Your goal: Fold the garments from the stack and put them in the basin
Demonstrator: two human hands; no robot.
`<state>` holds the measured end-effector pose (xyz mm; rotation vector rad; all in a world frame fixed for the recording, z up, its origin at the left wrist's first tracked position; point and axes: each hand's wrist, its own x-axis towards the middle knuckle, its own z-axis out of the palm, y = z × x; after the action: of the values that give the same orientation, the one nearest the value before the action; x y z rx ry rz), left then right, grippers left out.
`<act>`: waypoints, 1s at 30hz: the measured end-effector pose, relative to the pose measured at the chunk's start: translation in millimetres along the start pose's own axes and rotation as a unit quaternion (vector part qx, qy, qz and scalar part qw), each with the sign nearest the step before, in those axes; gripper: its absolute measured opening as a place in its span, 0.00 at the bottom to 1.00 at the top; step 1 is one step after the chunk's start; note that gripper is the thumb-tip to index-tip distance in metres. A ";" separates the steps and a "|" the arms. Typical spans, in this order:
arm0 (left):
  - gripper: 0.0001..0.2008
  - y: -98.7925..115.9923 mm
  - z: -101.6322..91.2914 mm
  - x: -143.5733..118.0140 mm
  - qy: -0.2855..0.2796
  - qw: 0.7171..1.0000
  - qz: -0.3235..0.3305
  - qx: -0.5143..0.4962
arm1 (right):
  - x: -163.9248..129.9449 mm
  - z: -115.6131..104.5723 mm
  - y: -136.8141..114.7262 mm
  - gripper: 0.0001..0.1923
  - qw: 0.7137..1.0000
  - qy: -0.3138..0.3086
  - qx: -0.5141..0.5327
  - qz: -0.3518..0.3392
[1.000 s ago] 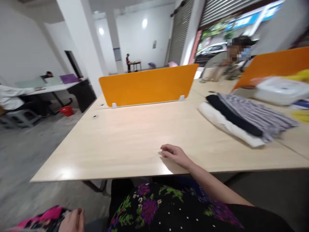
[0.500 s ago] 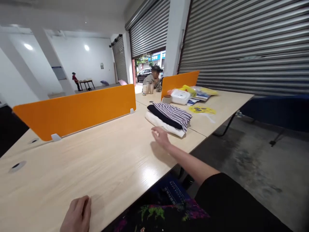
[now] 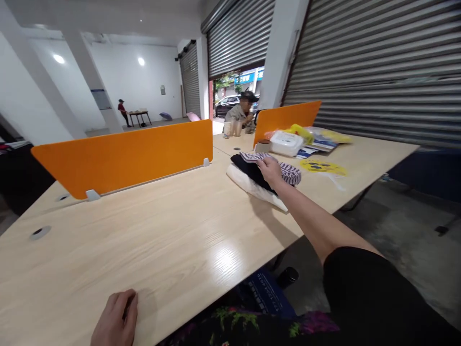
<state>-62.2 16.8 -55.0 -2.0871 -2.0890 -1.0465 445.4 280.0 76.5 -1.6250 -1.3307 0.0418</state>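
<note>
Pale wooden worktop (image 3: 162,230), orange dividers (image 3: 126,156), grey shutters behind. Right hand (image 3: 270,170) grips the striped cloth (image 3: 288,172) near the right edge; left hand (image 3: 115,322) flat, open, at the near edge. Writing illegible.

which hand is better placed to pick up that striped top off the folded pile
Right. The right hand already rests on the striped top, arm stretched out over the folded pile. The left hand lies flat at the near edge of the table, far from the clothes.
</note>
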 end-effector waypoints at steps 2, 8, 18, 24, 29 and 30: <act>0.12 3.6 -4.4 1.6 -0.011 1.000 -0.012 0.003 | -28.9 30.6 -42.4 0.13 0.989 -0.089 0.070 -0.094; 0.15 12.3 -16.2 4.2 -0.019 0.991 -0.123 -0.050 | -189.7 99.0 -140.9 0.15 0.713 -0.547 0.252 -0.360; 0.29 29.4 -21.5 21.6 -0.041 0.987 0.121 0.094 | -202.3 132.1 -149.3 0.16 0.848 -0.428 0.222 -0.219; 0.14 29.4 -2.5 68.1 -0.089 0.973 0.086 0.196 | -196.6 131.0 -133.9 0.07 0.864 -0.407 0.214 -0.204; 0.16 15.3 -22.7 99.5 0.085 0.985 -0.005 0.152 | -181.7 140.0 -130.4 0.12 0.874 -0.315 0.357 -0.100; 0.17 12.8 -24.3 102.9 0.124 0.982 -0.022 0.144 | -178.4 142.7 -127.4 0.12 0.889 -0.292 0.342 -0.091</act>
<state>-73.1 95.5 15.9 -1.6922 -2.0296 -0.8903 201.7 225.3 -1.5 -0.8931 -1.6556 0.8514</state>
